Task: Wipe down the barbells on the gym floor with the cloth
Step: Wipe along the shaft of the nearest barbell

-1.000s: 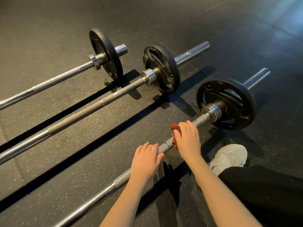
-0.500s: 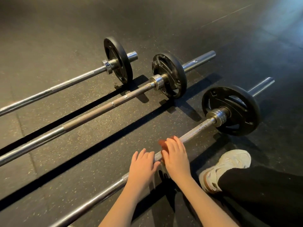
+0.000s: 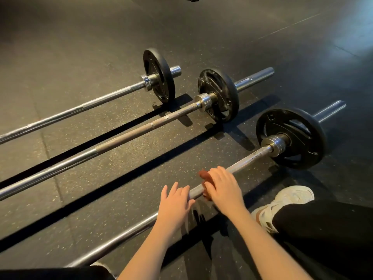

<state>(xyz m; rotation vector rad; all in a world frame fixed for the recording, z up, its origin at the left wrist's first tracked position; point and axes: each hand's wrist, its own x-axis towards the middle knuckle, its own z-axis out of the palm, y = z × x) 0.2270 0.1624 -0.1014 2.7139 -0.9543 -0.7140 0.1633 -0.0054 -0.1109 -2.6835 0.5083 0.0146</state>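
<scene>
Three barbells lie side by side on the dark rubber floor, each with a black plate at its right end. On the shaft of the nearest barbell [image 3: 248, 159], my right hand [image 3: 223, 188] grips a red-brown cloth [image 3: 203, 174], wrapped round the bar; only the cloth's far edge shows past my fingers. My left hand [image 3: 175, 203] rests on the same shaft just left of the cloth, fingers relaxed over the bar. The middle barbell [image 3: 141, 128] and the far barbell [image 3: 96, 102] lie untouched beyond.
The nearest bar's plate [image 3: 292, 138] stands close to the right of my hands. My white shoe [image 3: 286, 201] and black trouser leg [image 3: 327, 235] sit right of the bar. Open rubber floor stretches beyond the far barbell.
My right hand has slid the cloth leftward along the shaft, away from the plate and closer to my left hand. The view has pulled back and shifted.
</scene>
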